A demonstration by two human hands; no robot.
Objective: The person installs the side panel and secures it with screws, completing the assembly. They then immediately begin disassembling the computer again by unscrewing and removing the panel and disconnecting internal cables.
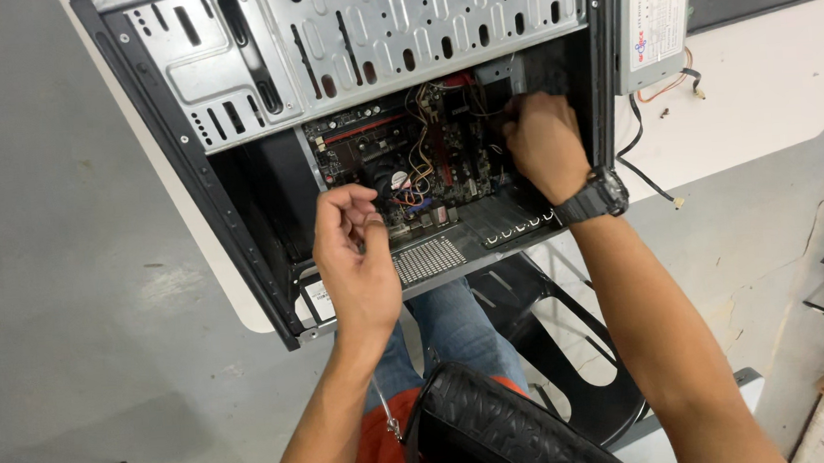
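Note:
An open black computer case (240, 228) lies on a white table, showing its metal drive cage (371, 34) and a dark motherboard (407, 155) with wires. My left hand (354, 254) hovers over the case's near rim, fingers curled and thumb meeting the fingertips; whether anything small is pinched there I cannot tell. My right hand (545, 142), with a black wristwatch (593, 197), reaches deep into the right side of the case, fingers closed among the cables by the motherboard's edge. What those fingers grip is hidden.
A grey power supply (652, 21) stands at the case's right side, its cables trailing over the white table (765, 86). A black bag (510, 426) rests on my lap above a black stool (572, 346). Stacked items sit at the right edge. The floor is grey concrete.

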